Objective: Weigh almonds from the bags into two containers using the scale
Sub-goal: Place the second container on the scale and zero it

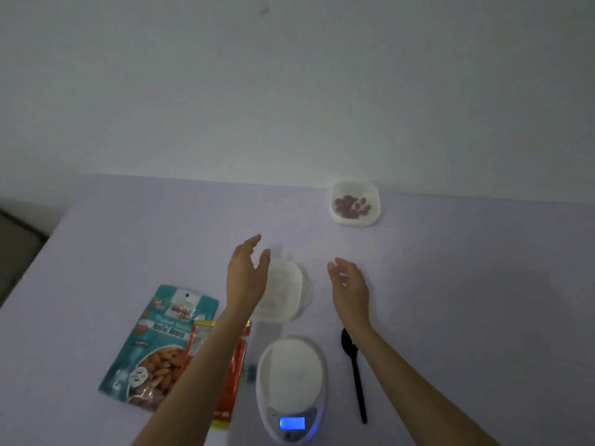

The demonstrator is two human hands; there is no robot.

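Wall (pixel 289 91): pale, plain, fills the top half. Surface (pixel 467 284): pale lilac, dim light, runs from the wall to the bottom edge of the view.

Teal bag (pixel 154 346): lies flat at front left, label reads "Roasted Almonds". Scale (pixel 291 381): white, oval, front centre, platform bare. Its blue display (pixel 292 423) is lit, digits unreadable. Red bag (pixel 231 375): lies flat between teal bag and scale, its left edge over the teal bag, mostly hidden by the left forearm.

Near container (pixel 283 291): white, looks empty, blurred, sits on the surface just behind the scale. Far container (pixel 338 217): white, squarish, at the back edge by the wall, right of centre, well apart from everything else.

Left hand (pixel 246 275): released, fingers extended, thumb spread, grasping nothing. It covers the left edge of the near container; cannot tell if it touches. Right hand (pixel 349 286): released, fingers loosely bent, grasping nothing, just right of the near container and apart from it.

Spoon (pixel 354 371): black, lies on the surface just right of the scale, bowl pointing away, handle toward the person. Right forearm crosses the bowl end.

Almonds (pixel 352 206): small brown heap on the bottom of the far container.

Small dark item (pixel 250 371) between red bag and scale: too blurred to identify.
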